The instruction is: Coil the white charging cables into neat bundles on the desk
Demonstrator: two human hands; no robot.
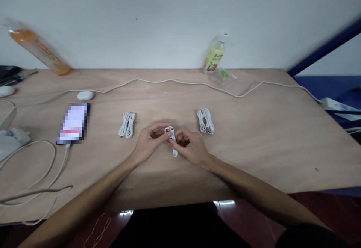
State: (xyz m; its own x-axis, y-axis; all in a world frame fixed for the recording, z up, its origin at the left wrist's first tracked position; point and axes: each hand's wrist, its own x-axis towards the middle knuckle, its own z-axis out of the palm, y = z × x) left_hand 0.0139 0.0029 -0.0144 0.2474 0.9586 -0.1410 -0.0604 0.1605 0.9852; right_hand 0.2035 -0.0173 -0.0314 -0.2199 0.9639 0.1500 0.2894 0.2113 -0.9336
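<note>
Between my two hands is a small white coiled cable (175, 152), held over the near middle of the table. My left hand (149, 139) pinches its upper part between thumb and fingers. From the other side, my right hand (191, 144) has its thumb and curled fingers closed on the same bundle. A bundled white cable (126, 125) lies on the wood left of my hands. Another white cable bundle (205, 121) rests to the right, just beyond my right hand. My fingers cover part of the held cable.
A phone (73, 124) with a charging cord lies left, near a white earbud case (85, 95). An orange drink bottle (39, 50) and a yellow drink bottle (215, 56) stand by the wall. A long white cord (169, 80) crosses the wooden table (267, 139).
</note>
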